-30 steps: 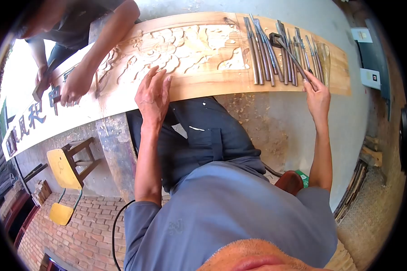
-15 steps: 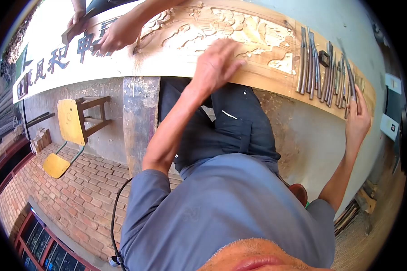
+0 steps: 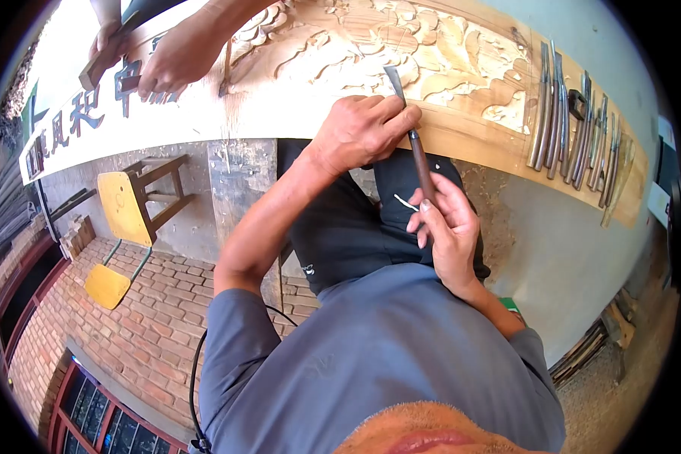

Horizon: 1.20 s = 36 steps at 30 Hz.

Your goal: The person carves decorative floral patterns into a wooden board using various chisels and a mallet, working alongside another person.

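A chisel (image 3: 421,163) with a dark wooden handle and a flared metal blade slants across the front edge of the carved wooden board (image 3: 450,125). My left hand (image 3: 363,135) is closed round its metal shank, close to the blade. Lower down, my right hand (image 3: 452,234) holds the handle's end between thumb and fingers, the other fingers loosely curled. Beyond the blade, the board shows relief carving (image 3: 431,60) with loose shavings.
A row of chisels (image 3: 558,113) lies at the board's right end beside a small black object (image 3: 576,104). At upper left, a co-worker's hands (image 3: 181,57) hold a wooden mallet (image 3: 98,68) and a tool over carved characters. A yellow chair (image 3: 121,208) stands below.
My right hand has brought the chisel from the tool row to in front of my body. My left hand, open before, has closed on its shank. The view has shifted slightly.
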{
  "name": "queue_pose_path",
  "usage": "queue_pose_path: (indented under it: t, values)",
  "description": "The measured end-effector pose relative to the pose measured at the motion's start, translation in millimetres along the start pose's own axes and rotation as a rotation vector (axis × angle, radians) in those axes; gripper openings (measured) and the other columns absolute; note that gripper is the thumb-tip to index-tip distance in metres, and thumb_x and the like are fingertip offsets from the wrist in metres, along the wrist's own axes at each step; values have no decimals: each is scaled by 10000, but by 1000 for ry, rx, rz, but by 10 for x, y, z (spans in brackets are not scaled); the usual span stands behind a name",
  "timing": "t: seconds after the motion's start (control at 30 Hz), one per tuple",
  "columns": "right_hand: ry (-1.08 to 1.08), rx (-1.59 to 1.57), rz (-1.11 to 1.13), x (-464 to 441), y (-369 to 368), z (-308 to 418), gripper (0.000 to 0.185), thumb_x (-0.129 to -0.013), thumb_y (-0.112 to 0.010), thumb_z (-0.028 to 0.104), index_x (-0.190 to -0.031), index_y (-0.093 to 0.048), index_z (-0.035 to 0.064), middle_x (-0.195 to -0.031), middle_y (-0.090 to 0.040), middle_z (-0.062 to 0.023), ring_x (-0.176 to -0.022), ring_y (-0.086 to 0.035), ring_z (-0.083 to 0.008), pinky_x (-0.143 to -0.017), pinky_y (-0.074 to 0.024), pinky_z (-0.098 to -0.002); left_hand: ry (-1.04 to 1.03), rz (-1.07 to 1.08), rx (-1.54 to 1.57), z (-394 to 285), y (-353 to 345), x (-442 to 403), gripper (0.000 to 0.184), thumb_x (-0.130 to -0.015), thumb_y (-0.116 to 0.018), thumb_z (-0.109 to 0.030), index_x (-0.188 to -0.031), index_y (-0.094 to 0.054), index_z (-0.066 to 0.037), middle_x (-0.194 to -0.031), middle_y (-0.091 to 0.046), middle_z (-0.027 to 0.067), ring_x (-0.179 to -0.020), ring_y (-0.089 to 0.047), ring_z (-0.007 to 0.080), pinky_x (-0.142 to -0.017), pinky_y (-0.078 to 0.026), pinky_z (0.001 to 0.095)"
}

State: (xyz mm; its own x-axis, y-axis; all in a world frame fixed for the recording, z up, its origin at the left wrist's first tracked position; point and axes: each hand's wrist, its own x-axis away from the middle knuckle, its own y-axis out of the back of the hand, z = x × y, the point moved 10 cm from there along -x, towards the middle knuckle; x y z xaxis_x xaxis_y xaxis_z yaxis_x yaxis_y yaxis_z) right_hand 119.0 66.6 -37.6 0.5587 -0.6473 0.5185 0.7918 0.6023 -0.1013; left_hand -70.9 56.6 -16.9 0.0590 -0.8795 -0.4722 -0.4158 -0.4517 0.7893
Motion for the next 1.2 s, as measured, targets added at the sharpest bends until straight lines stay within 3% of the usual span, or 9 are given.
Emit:
queue_pose_path:
  t: [0.07,0.1,0.2,0.33,0.43,0.53,0.73,0.93,1.2]
  values:
    - [-244,-199,139,15,-162,-175,363,-1174,-598,167,-1482,-617,-23,-978,-745,-128,-567,-592,-72,-469,-397,-211,18,27,14,34,-9,28,387,-794,-868,-136,-1141,-698,-159,-846,-587,17,-691,-692,211,-566,-537,372]
    - [-296,-254,221,-9,-261,-255,336,-1213,-549,283,-1344,-652,-8,-974,-751,-156,-515,-563,-83,-426,-349,-219,23,40,20,53,-5,18,389,-777,-865,-122,-1123,-692,-158,-844,-586,18,-693,-692,216,-568,-537,376]
    - [-415,-492,297,-51,-452,-444,326,-1225,-524,304,-1251,-655,7,-962,-747,-164,-519,-579,-98,-433,-369,-218,68,112,-4,166,58,46,283,-842,-814,-133,-1071,-648,-139,-878,-588,21,-727,-684,210,-585,-557,370]
    - [-372,-334,157,-57,-558,-390,355,-1240,-458,367,-1190,-622,57,-954,-724,-173,-508,-560,-128,-445,-369,-233,94,134,18,202,23,84,298,-828,-817,-157,-1056,-626,-143,-878,-564,22,-725,-675,206,-578,-552,364]
    - [-434,-429,269,-24,-593,-529,387,-1240,-463,390,-1146,-620,50,-881,-711,-145,-486,-508,-92,-441,-355,-226,52,127,-22,143,25,92,361,-720,-817,-84,-1039,-665,-157,-834,-566,18,-674,-659,211,-558,-525,361]
    - [-444,-392,247,-40,-614,-559,442,-1236,-456,448,-1114,-612,53,-788,-670,-120,-467,-445,-71,-440,-342,-228,7,150,-74,115,-31,136,270,-904,-808,-295,-1002,-597,-157,-860,-533,23,-703,-642,191,-575,-537,349]
    - [-504,-407,251,-70,-681,-588,470,-1234,-440,486,-1056,-590,77,-745,-639,-109,-462,-444,-81,-431,-336,-236,-11,172,-114,74,-44,158,465,-998,-718,-613,-983,-598,-165,-848,-546,30,-685,-636,177,-559,-509,323]
    - [-508,-369,250,-84,-691,-577,464,-1235,-438,483,-1030,-569,88,-720,-611,-100,-460,-431,-85,-425,-330,-240,-31,92,-146,62,-38,140,534,-922,-788,-658,-878,-587,-166,-736,-466,12,-579,-579,170,-494,-441,322]
    - [-491,-307,235,-168,-700,-560,477,-1236,-427,484,-981,-536,95,-699,-574,-77,-456,-392,-76,-404,-311,-236,65,159,-124,151,-122,122,596,-915,-771,-708,-870,-559,-152,-773,-458,42,-571,-580,191,-496,-470,339]
